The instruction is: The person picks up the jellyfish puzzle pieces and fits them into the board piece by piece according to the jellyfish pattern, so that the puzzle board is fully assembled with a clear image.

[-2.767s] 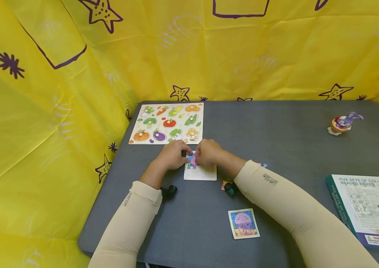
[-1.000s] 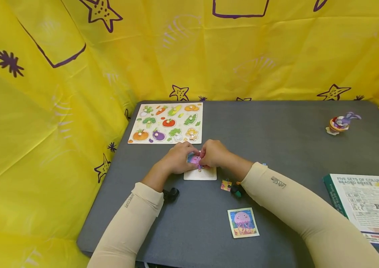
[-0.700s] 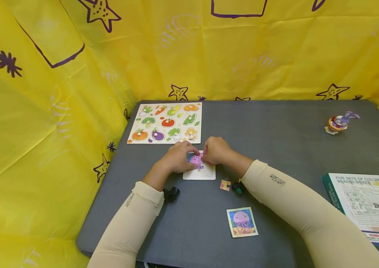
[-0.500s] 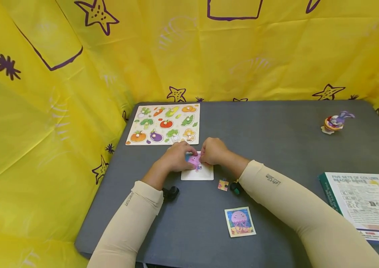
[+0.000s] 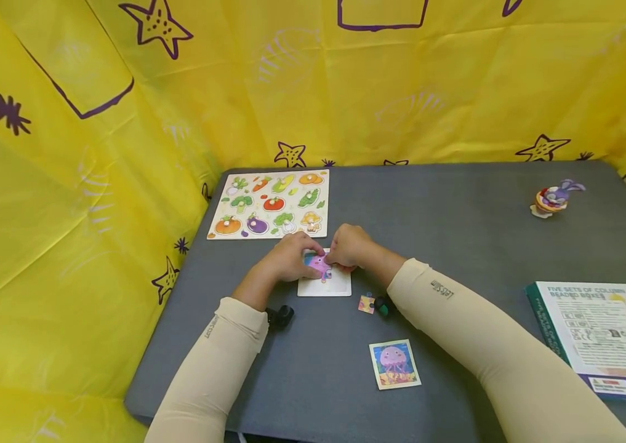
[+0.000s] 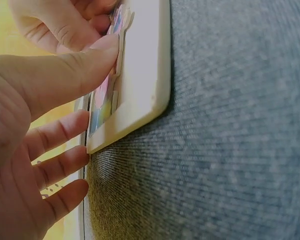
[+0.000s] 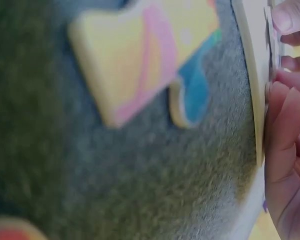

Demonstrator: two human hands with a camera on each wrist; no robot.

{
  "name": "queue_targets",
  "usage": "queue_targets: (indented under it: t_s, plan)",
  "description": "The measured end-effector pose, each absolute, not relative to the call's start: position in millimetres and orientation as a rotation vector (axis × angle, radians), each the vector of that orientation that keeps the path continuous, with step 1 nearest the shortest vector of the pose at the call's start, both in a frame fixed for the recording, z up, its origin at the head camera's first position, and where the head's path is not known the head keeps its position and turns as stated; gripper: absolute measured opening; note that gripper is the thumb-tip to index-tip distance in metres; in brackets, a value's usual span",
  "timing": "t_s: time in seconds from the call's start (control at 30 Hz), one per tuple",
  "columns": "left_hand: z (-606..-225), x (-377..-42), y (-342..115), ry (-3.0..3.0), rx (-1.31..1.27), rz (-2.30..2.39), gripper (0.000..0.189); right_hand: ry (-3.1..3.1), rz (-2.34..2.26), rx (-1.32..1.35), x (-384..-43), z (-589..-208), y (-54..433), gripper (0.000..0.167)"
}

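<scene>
A pale puzzle tray (image 5: 335,288) lies on the dark table, with pink and blue jellyfish puzzle pieces (image 5: 319,264) in its upper left. My left hand (image 5: 289,258) lies over the tray's left side. Its thumb (image 6: 102,52) presses on a piece while the other fingers extend loosely by the tray's edge. From the right, my right hand (image 5: 353,247) pinches a jellyfish piece between thumb and fingertips, against the pieces under my left thumb. Fingers hide most of that piece. In the right wrist view, a loose yellow and pink puzzle piece (image 7: 125,60) lies near the tray.
A jellyfish picture card (image 5: 394,364) lies nearer the front. Behind the tray is a vegetable peg board (image 5: 268,215). On the right are a boxed bead set (image 5: 606,338) and a rabbit figurine (image 5: 555,198). A yellow cloth (image 5: 373,92) hangs behind the table.
More of the jellyfish picture shows in the tray than in the earliest frame. My right hand has shifted slightly around the pieces; my left has stayed nearly in place. The head view has drifted slightly.
</scene>
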State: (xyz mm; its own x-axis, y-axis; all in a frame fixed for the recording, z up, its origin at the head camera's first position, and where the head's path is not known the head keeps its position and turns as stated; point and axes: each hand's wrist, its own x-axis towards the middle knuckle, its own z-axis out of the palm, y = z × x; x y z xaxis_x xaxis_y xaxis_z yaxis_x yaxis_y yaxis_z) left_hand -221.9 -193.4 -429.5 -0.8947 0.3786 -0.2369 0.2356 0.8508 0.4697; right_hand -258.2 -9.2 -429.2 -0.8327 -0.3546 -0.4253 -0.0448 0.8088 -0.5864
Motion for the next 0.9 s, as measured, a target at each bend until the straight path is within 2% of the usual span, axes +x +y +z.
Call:
queue_targets:
  t_s: [0.33,0.5,0.8,0.9]
  plan:
    - [-430.1,-223.4,-193.0,2.711,0.487,0.594,0.039,2.533,-0.669,-0.411,-256.7,-428.9,-7.6,0.029]
    - [-429.5,-222.0,-186.7,2.75,0.518,0.458,0.038,2.502,-0.751,-0.406,-255.0,-423.9,1.8,0.022]
    - [-426.1,-216.2,-174.8,2.758,0.703,0.429,0.036,2.639,-0.548,-0.709,-245.8,-397.9,80.9,0.006]
    - [-426.7,-215.9,-175.4,2.729,0.769,0.442,0.033,2.596,-0.453,-0.685,-239.4,-396.8,111.9,0.016]
